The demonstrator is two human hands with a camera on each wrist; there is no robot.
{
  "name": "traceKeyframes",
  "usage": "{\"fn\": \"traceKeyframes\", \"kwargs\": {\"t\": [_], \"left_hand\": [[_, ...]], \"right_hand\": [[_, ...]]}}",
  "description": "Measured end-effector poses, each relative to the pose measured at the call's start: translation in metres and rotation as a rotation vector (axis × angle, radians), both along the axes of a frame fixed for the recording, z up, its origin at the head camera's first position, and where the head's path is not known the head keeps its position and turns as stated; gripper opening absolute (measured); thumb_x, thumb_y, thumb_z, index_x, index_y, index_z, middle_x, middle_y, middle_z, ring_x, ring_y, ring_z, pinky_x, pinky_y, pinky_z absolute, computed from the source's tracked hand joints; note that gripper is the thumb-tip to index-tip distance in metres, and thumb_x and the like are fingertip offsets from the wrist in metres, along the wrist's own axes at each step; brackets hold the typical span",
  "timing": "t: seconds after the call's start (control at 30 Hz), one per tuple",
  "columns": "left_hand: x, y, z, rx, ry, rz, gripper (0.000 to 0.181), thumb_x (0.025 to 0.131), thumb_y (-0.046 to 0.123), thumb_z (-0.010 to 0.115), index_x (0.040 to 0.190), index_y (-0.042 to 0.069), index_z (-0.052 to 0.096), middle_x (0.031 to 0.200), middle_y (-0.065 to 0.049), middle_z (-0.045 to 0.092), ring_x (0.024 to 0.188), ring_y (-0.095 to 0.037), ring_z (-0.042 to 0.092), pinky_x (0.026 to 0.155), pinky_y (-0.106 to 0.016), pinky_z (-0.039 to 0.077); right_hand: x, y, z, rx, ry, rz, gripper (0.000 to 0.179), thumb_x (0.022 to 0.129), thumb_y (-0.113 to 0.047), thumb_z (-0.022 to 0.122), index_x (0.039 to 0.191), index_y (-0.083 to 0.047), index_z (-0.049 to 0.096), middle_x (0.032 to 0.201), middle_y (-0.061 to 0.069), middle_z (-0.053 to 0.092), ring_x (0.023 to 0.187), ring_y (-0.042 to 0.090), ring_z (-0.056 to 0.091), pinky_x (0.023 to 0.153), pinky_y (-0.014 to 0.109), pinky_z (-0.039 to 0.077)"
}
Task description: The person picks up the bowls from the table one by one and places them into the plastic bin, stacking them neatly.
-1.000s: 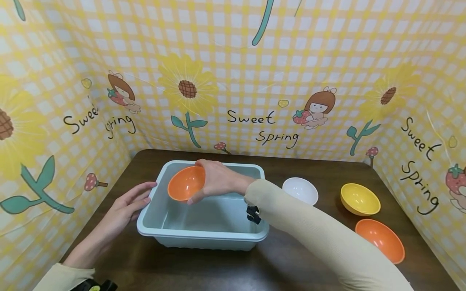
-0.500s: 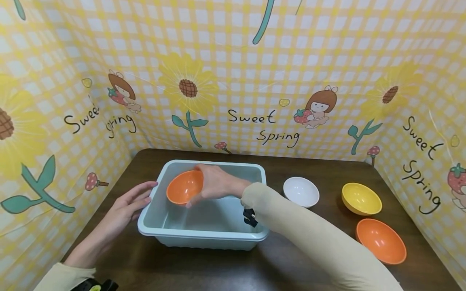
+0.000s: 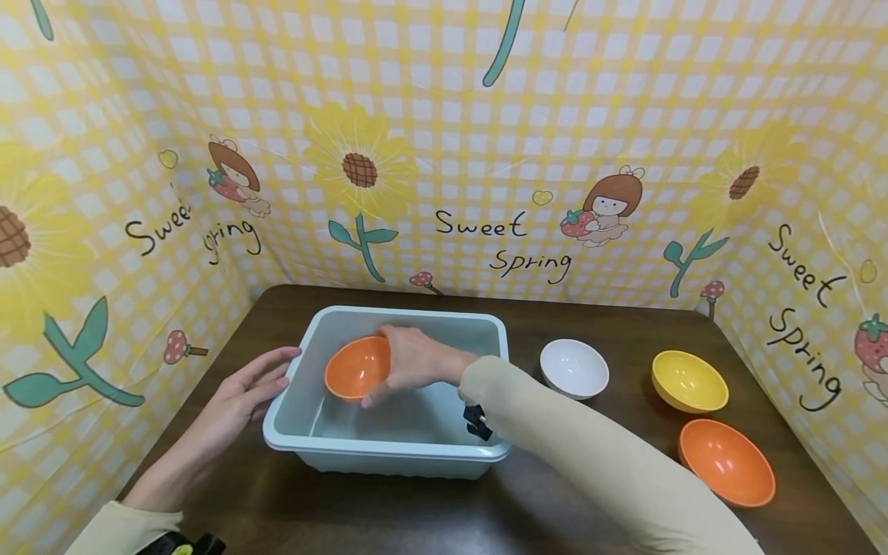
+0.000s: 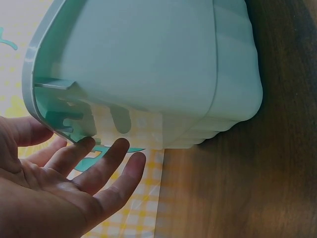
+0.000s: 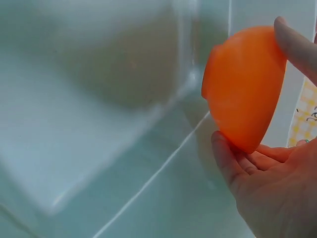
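Observation:
Inside the pale blue-green plastic basin (image 3: 388,449), my right hand (image 3: 419,358) grips a small orange bowl (image 3: 357,368) by its rim. The thumb and the fingers lie on opposite sides of the bowl, whose outer wall and foot ring face the camera in the right wrist view. The bowl is tilted and held above the basin's floor, near its left end. My left hand (image 3: 239,393) touches the basin's left rim with its fingertips. In the left wrist view its fingers (image 4: 106,166) are spread and lightly bent beside the outer end wall.
Right of the basin on the dark wooden table (image 3: 333,512) stand a white bowl (image 3: 574,368), a yellow bowl (image 3: 690,381) and a larger orange bowl (image 3: 726,462). My right forearm passes over the basin's right rim. A checked yellow cloth (image 3: 472,154) encloses the table's back and sides.
My right hand has lowered the orange bowl deeper into the basin, most recently shifting slightly right. The left hand stays at the rim.

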State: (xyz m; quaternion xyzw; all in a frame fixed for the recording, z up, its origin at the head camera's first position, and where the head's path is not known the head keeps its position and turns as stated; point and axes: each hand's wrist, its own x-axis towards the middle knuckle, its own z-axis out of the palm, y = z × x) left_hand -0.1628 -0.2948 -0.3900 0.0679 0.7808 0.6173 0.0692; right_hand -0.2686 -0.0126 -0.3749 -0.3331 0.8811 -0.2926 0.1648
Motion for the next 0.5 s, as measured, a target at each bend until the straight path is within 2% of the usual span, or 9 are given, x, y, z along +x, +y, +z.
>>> {"fn": "traceKeyframes", "kwargs": {"t": [0.5], "left_hand": [[0.0004,-0.0012,0.0009,-0.019,-0.009,0.0,0.056,0.112,0.03,0.053,0.16,0.006,0.037,0.162,-0.025,0.039,0.119,0.002,0.061,0.088,-0.031,0.055]], "right_hand": [[0.0004,-0.0056,-0.0082,0.128,-0.012,0.027,0.092,0.077,-0.046,0.094,0.144,-0.005,0.047,0.125,0.004,0.06,0.105,0.015,0.056,0.092,0.031,0.05]]}}
